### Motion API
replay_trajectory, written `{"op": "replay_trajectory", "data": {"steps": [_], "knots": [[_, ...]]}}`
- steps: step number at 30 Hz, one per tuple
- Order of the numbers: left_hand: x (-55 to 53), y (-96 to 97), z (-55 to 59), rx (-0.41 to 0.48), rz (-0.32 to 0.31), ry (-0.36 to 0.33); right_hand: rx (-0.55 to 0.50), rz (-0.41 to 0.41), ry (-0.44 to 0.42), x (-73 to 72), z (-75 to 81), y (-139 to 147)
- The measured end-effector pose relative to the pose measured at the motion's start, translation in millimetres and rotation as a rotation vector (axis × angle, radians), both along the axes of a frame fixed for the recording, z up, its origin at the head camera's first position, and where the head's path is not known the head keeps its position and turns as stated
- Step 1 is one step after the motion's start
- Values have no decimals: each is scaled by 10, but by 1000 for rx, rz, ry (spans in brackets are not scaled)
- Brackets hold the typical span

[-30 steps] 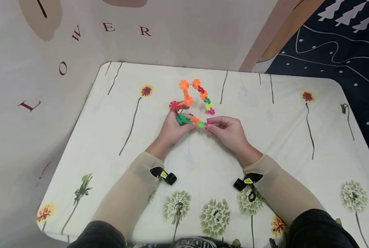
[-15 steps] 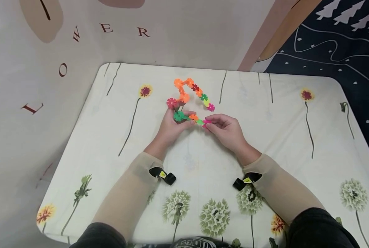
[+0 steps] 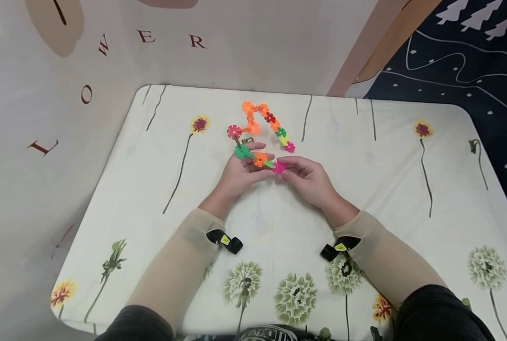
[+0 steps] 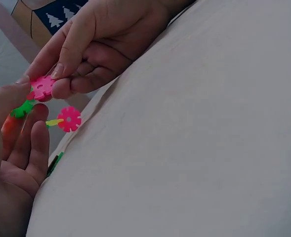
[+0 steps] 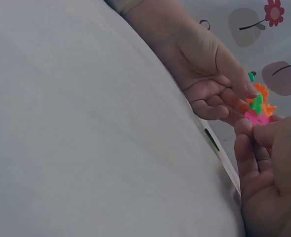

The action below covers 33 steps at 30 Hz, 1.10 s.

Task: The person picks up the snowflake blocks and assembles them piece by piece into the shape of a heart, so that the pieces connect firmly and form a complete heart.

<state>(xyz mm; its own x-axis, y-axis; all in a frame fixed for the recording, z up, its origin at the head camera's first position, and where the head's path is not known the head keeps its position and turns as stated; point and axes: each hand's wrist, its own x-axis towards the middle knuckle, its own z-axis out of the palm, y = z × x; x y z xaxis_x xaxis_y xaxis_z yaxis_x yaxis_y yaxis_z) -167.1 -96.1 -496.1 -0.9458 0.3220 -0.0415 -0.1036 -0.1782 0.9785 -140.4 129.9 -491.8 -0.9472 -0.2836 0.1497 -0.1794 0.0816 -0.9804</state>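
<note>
A chain of slotted plastic flower discs [image 3: 260, 159], in orange, red, green, yellow and pink, runs in an open loop above the middle of the table. My left hand [image 3: 236, 173] holds its near stretch, the thumb in front and the fingers spread behind the green and orange discs. Between the thumb and fingertips of my right hand [image 3: 310, 180] is the pink disc [image 4: 42, 87] at the near end. The left thumb tip lies close to this disc in the left wrist view. The chain's other end, also a pink disc [image 3: 289, 148], stands apart beyond the right fingers.
A white cloth with printed flowers covers the table [image 3: 364, 166]. A pale wall hanging with letters [image 3: 198, 41] rises behind and to the left, a dark patterned cloth [image 3: 462, 71] at the right. Each wrist wears a small black camera [image 3: 235, 245].
The near stretch of the chain has turned, so its pink end disc faces the head camera more. The left fingers have spread further behind the chain. The far part shifted slightly left and away.
</note>
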Motion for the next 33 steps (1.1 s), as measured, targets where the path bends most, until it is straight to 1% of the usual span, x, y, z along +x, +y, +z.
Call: {"op": "replay_trajectory", "data": {"steps": [2,5,7,10,12,14,15,17,19,21,23,24,25,29,31,33], "knots": [[8,1,-4,15,4,0,18,42,27,-10,-6,-7],[11,0,-10,1,7,16,48,68,57,-24,-17,-16],[7,-5,-15,-7,9,24,63,69,67,-32,-14,-27],[-2,-13,-22,-50,20,36,73,51,68,-37,-13,-39],[-5,-20,-22,-83,34,31,89,36,76,-40,-19,-41],[-11,-28,-23,-119,58,29,136,6,107,-46,-26,-30],[-17,-31,-24,-116,73,20,175,-8,132,-51,-27,-23],[-35,-44,-27,-98,106,17,301,2,187,-68,-25,-13],[-53,-51,-28,-58,132,33,483,69,241,-86,-13,-7],[-65,-51,-27,-21,144,57,646,181,279,-87,6,-5],[-63,-48,-23,0,147,75,762,293,297,-81,26,-11],[-57,-43,-22,8,146,79,798,332,301,-76,34,-14],[-54,-38,-25,14,145,80,822,359,305,-72,36,-13],[-46,-15,-47,35,135,68,876,419,322,-74,17,4],[-45,-6,-58,39,130,67,881,434,339,-77,2,16],[-43,0,-62,39,127,66,848,427,360,-80,-5,24]]}}
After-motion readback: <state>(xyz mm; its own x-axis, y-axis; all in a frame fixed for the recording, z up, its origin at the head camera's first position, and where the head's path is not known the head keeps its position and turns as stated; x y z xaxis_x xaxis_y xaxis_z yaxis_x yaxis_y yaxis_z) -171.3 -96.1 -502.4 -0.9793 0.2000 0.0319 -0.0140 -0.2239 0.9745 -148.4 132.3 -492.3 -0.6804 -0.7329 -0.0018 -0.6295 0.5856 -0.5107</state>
